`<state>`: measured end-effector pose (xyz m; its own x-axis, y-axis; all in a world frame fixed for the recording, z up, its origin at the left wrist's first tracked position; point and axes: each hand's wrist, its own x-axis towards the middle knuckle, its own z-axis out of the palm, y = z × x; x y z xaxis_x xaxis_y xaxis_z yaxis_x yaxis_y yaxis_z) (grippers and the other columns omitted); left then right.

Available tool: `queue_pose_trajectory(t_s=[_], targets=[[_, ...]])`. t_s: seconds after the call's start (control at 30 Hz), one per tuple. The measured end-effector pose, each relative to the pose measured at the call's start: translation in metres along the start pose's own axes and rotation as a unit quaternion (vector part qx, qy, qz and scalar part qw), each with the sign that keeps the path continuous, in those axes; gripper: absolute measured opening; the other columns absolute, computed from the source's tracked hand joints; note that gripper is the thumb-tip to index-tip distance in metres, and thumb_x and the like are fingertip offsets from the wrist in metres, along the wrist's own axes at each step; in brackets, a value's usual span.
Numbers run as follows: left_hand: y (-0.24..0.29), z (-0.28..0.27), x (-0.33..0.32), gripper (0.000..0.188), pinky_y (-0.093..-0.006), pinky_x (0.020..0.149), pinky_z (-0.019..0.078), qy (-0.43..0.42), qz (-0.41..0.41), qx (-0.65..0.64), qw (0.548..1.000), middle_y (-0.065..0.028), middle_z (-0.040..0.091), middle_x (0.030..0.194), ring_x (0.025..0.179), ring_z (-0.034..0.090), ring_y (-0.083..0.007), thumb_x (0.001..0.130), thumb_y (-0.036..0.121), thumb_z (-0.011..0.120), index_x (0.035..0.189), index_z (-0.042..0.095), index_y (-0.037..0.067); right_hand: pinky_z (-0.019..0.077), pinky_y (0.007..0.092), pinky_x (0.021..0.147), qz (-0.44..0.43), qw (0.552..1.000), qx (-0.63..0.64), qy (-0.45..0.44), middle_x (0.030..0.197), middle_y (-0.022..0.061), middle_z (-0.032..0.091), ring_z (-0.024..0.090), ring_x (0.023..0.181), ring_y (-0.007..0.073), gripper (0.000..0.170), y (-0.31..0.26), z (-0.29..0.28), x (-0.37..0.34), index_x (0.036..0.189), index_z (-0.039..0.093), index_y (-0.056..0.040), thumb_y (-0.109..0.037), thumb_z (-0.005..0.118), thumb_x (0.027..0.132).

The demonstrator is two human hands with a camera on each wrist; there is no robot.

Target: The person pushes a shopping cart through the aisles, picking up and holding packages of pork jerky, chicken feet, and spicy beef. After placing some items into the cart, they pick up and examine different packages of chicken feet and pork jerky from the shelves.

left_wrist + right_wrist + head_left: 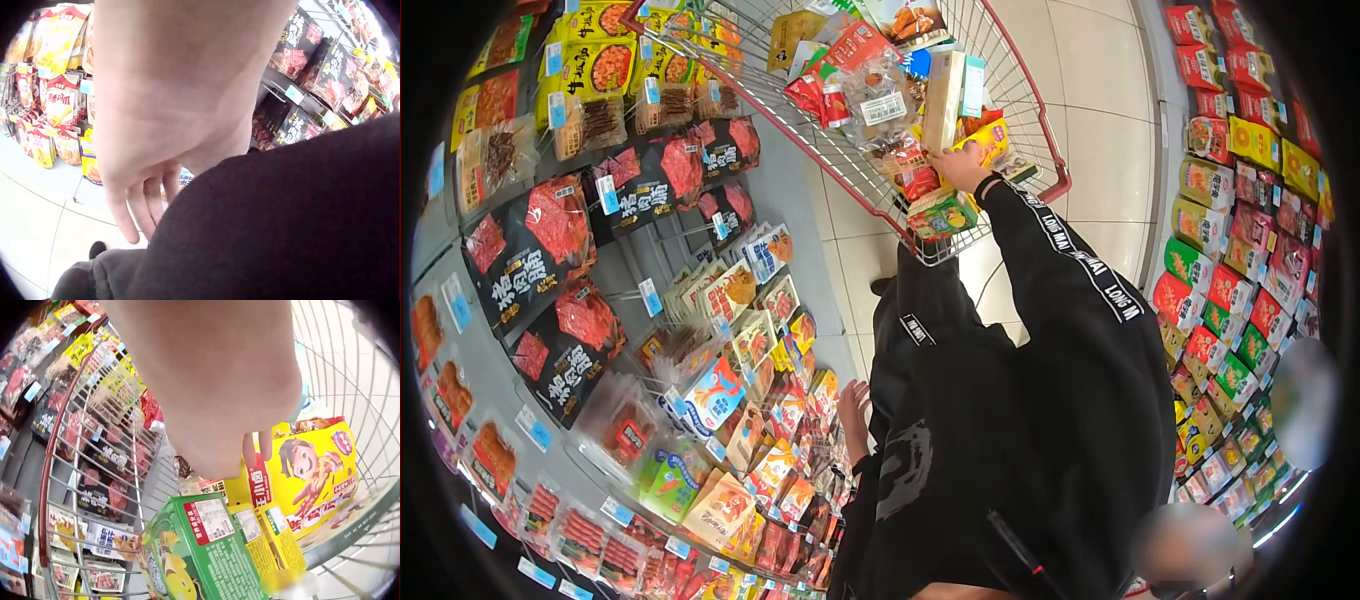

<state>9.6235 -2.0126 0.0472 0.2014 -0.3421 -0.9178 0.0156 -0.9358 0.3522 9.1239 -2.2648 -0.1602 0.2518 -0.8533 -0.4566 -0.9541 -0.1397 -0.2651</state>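
My right hand reaches into the loaded shopping cart, at the near end of a long beige box. In the right wrist view, its fingers come down beside a yellow snack bag with a cartoon face. I cannot tell whether they grip anything, as the wrist covers much of the hand. Close below sit a green box and narrow yellow boxes. My left hand hangs at my side by the snack shelves, holding nothing, its fingers loosely bent.
Shelves with hanging snack packs and black meat packs line the left. Across the tiled floor, another rack of packets runs along the right. Red, clear and brown packages fill the cart. Two blurred patches appear at lower right.
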Motion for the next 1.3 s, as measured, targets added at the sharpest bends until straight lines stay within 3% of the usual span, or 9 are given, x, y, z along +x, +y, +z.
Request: queue_pose_trajectory(t_s=[0.2,0.53,0.67,0.73,0.83,1.03,1.1,1.17,1.3], targets=[[0.034,0.013,0.013,0.044,-0.0342,0.082,0.0534,-0.026,0.051,0.025,0.998,-0.0164,0.063,0.116,0.107,0.063,-0.025,0.098,0.033,0.05,0.125,0.052,-0.002,0.0501,0.0358,0.079,-0.109,0.982,-0.148,0.03,0.101,0.0079,0.059,0.058,0.1,0.0223,0.016,0.013,0.003,0.008,0.096,0.065,-0.0084,-0.015,0.057,0.083],[0.175,0.099,0.024,0.039,-0.0346,0.09,0.05,-0.101,0.233,0.173,0.952,-0.0133,0.063,0.117,0.108,0.061,-0.0215,0.091,0.015,0.064,0.125,0.054,0.0,0.0512,0.0387,0.072,0.077,0.963,0.122,0.226,0.085,0.0099,0.057,0.06,0.088,0.0302,0.011,0.015,-0.105,-0.084,0.086,0.062,-0.0041,-0.008,0.065,0.076],[0.228,0.179,0.003,0.057,-0.0373,0.098,0.0451,-0.135,0.374,0.239,0.886,-0.0157,0.059,0.124,0.116,0.057,-0.025,0.082,0.014,0.073,0.132,0.048,0.001,0.0504,0.039,0.073,-0.033,0.904,0.326,0.273,0.087,0.0101,0.056,0.06,0.086,0.03,0.015,-0.056,-0.175,-0.126,0.087,0.062,-0.0067,-0.011,0.07,0.076],[0.251,0.209,-0.01,0.071,-0.0413,0.1,0.0431,0.003,0.585,0.393,0.709,-0.0184,0.056,0.127,0.118,0.055,-0.0293,0.076,0.015,0.077,0.137,0.042,0.003,0.0505,0.0386,0.072,-0.088,0.906,0.338,0.239,0.087,0.0094,0.057,0.06,0.085,0.0299,0.013,-0.088,-0.188,-0.135,0.087,0.062,-0.0072,-0.01,0.07,0.077],[0.266,0.225,-0.02,0.059,-0.0431,0.102,0.0409,0.004,0.649,0.47,0.598,-0.0172,0.06,0.123,0.115,0.056,-0.0333,0.075,0.008,0.073,0.13,0.051,0.005,0.0499,0.0387,0.072,-0.152,0.879,0.371,0.257,0.086,0.0076,0.057,0.06,0.085,0.029,0.012,-0.131,-0.197,-0.139,0.084,0.061,-0.008,-0.01,0.07,0.076],[0.256,0.188,-0.031,0.034,-0.0386,0.086,0.0507,-0.069,0.509,0.472,0.717,-0.0135,0.069,0.103,0.098,0.065,-0.0327,0.077,-0.007,0.055,0.107,0.067,0.006,0.0491,0.0341,0.068,-0.233,0.825,0.41,0.312,0.086,0.0074,0.056,0.059,0.077,0.0229,0.015,-0.159,-0.221,-0.149,0.088,0.061,-0.0044,-0.008,0.072,0.079],[0.246,0.176,-0.033,0.034,-0.0379,0.083,0.0518,-0.05,0.525,0.473,0.706,-0.014,0.069,0.101,0.094,0.066,-0.0326,0.078,-0.008,0.054,0.106,0.067,0.005,0.0481,0.0313,0.069,-0.112,0.756,0.618,0.183,0.087,0.0055,0.056,0.059,0.08,0.0181,0.012,-0.149,-0.226,-0.148,0.092,0.058,-0.0033,-0.01,0.066,0.086],[0.238,0.164,-0.04,0.032,-0.0371,0.083,0.0524,-0.022,0.531,0.45,0.718,-0.0152,0.069,0.099,0.09,0.067,-0.0331,0.079,-0.009,0.053,0.104,0.068,0.004,0.0478,0.0321,0.068,-0.043,0.754,0.594,0.277,0.084,0.0072,0.055,0.058,0.073,0.0195,0.012,-0.126,-0.188,-0.123,0.096,0.058,-0.0039,-0.016,0.057,0.092],[0.216,0.136,-0.051,0.031,-0.037,0.086,0.0516,0.033,0.512,0.442,0.736,-0.016,0.069,0.102,0.097,0.067,-0.0312,0.081,-0.011,0.053,0.105,0.068,0.003,0.0509,0.0493,0.073,0.136,0.937,0.319,-0.042,0.082,0.0226,0.064,0.064,0.081,0.0394,0.03,-0.016,-0.08,-0.068,0.082,0.065,0.001,-0.025,0.053,0.087]])
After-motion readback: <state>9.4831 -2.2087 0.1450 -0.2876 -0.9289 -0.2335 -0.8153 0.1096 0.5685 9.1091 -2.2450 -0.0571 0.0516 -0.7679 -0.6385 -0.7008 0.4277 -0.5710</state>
